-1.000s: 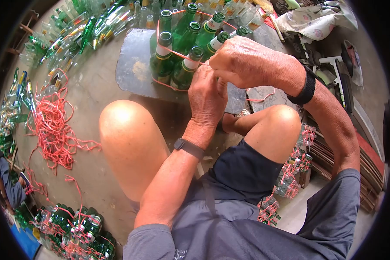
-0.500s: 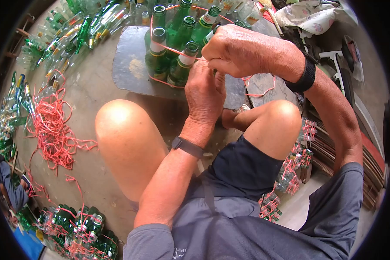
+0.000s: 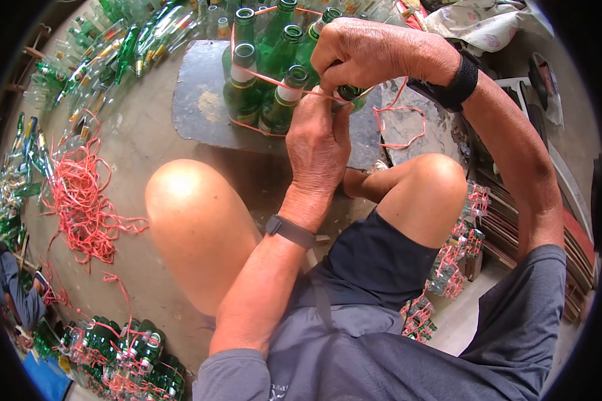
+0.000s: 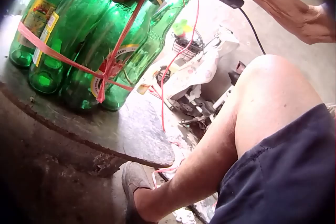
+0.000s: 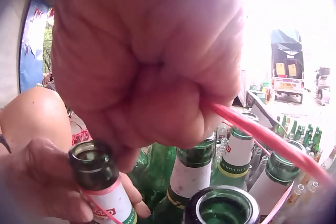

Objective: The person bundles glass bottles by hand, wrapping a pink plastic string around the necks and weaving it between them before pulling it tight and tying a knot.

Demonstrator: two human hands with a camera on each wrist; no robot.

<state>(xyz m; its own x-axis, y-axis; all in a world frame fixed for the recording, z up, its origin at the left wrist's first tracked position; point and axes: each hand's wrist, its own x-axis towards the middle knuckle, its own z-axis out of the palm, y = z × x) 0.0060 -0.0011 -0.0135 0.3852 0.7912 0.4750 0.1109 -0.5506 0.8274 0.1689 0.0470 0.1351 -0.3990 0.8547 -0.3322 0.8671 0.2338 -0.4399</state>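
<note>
A cluster of green glass bottles (image 3: 243, 93) stands upright on a grey board (image 3: 204, 100), with pink plastic string (image 3: 264, 78) looped round the necks and lower down (image 4: 63, 57). My left hand (image 3: 319, 137) is at the near right of the cluster. In the right wrist view its fingers (image 5: 44, 182) curl round the neck of a labelled bottle (image 5: 113, 203), where string crosses. Just above, my right hand (image 3: 368, 57) grips pink string (image 5: 262, 134) in curled fingers, and a taut length leaves the fist.
A tangled heap of pink string (image 3: 80, 200) lies on the floor at left. Loose bottles (image 3: 124, 57) spread behind it; tied bundles (image 3: 114, 354) stand at lower left. My knees (image 3: 187, 194) flank the board. Another person's leg (image 3: 23, 291) shows at far left.
My right hand has lifted slightly and turned at the wrist, uncovering a bottle mouth beside my left thumb. The loose string at right now rises toward it. My left hand has barely moved lately.
</note>
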